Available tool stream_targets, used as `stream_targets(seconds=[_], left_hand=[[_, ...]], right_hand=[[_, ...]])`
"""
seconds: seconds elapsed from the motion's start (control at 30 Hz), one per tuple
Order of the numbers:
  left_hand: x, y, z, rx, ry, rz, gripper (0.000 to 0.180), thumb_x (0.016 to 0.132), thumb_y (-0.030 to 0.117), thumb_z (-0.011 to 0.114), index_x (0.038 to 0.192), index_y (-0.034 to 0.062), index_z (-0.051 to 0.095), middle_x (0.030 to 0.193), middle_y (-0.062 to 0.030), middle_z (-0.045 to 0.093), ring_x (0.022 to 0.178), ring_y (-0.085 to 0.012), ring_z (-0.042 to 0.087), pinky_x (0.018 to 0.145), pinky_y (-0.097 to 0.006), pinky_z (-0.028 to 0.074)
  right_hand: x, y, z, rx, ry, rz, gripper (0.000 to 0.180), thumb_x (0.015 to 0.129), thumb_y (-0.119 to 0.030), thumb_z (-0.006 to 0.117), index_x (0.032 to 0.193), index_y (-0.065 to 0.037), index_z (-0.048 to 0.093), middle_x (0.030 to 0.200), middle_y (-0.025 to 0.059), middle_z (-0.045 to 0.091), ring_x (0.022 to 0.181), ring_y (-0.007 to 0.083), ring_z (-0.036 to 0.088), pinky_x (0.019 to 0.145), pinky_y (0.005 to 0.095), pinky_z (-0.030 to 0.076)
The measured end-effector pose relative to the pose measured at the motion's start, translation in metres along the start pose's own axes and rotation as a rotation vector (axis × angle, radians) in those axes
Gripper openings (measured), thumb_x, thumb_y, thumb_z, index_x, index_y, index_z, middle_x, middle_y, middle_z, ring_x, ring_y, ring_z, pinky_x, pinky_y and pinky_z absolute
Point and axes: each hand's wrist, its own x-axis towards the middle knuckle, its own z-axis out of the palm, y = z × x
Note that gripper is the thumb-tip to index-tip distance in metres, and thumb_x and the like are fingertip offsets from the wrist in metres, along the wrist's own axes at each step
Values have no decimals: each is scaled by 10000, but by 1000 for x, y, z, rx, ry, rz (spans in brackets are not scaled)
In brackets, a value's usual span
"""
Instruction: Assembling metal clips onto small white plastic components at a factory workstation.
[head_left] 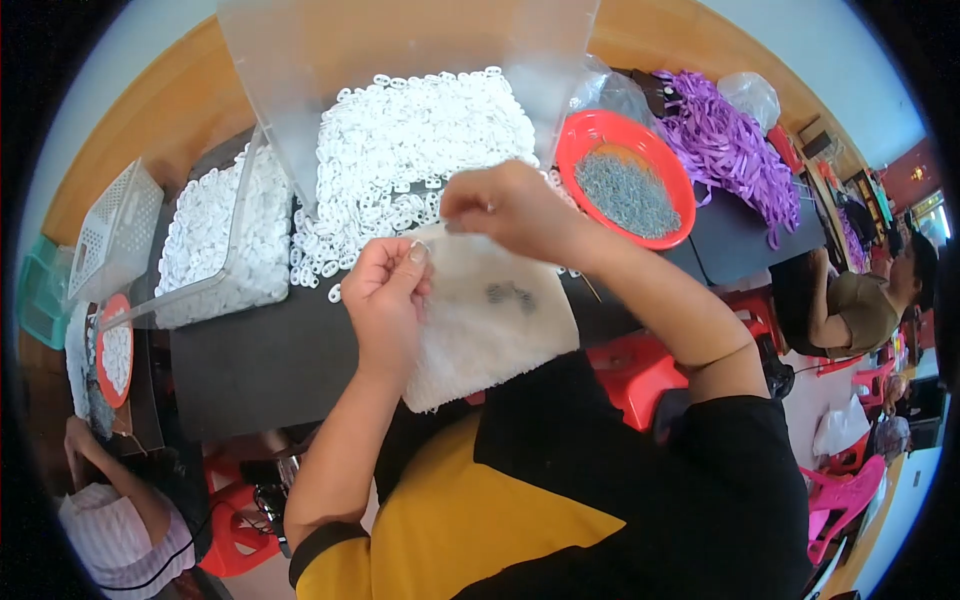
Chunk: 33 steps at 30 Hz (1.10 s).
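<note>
My left hand (385,285) is closed in a pinch at the left edge of a cream cloth (465,345). Between its thumb and forefinger shows a bit of a small white plastic piece (417,244). My right hand (512,208) hovers over the cloth's far edge, fingers bent together; what they hold, if anything, is too small to make out. On the cloth lies a little pile of dark metal bits (511,297). Just beyond both hands, a large heap of white oval pieces with holes (420,140) spills from a clear plastic bin (270,45) onto the dark table.
A red bowl (682,215) of small metal parts stands at the right, beside a heap of purple ribbons (725,140). Left are a clear tub (225,275) of white pieces and a white basket (125,225). Other people sit at the far left (125,530) and right (860,310).
</note>
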Motion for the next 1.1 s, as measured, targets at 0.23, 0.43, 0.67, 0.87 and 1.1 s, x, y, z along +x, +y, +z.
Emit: stream_targets(seconds=[0.23, 0.43, 0.67, 0.87, 1.1], left_hand=[[0, -3, 4, 17, 12, 30, 84, 906, 92, 604, 868, 17, 605, 704, -22, 584, 554, -53, 471, 437, -182, 327], [1, -6, 5, 68, 11, 84, 101, 908, 104, 607, 871, 10, 608, 704, -31, 593, 543, -53, 474, 423, -185, 319], [2, -5, 5, 69, -9, 101, 98, 908, 107, 609, 865, 19, 605, 695, -30, 594, 533, -56, 480, 417, -183, 315], [2, -8, 3, 56, -12, 100, 88, 905, 100, 609, 860, 25, 605, 695, -27, 597, 536, -55, 490, 415, -180, 312], [2, -8, 2, 43, -17, 98, 86, 901, 103, 612, 858, 29, 605, 690, -23, 594, 540, -50, 495, 411, -180, 306]], right_hand=[[-34, 4, 3, -331, 122, -242, 80, 733, -19, 659, 799, -59, 639, 771, 77, 623, 766, 279, 605, 656, 384, 472], [-38, 3, -8, -153, 293, -54, 43, 783, -25, 620, 814, -38, 646, 788, 95, 632, 769, 302, 609, 668, 395, 479], [-31, -2, 8, -439, 78, -117, 53, 789, -128, 643, 784, -79, 661, 766, 78, 617, 777, 280, 619, 668, 403, 472], [-29, -4, 18, -529, -24, -82, 116, 755, -181, 689, 785, -76, 648, 792, 68, 607, 815, 272, 612, 705, 400, 453], [-31, -4, 25, -625, -23, -171, 166, 742, -196, 697, 818, -67, 628, 805, 72, 607, 825, 271, 610, 717, 387, 442]])
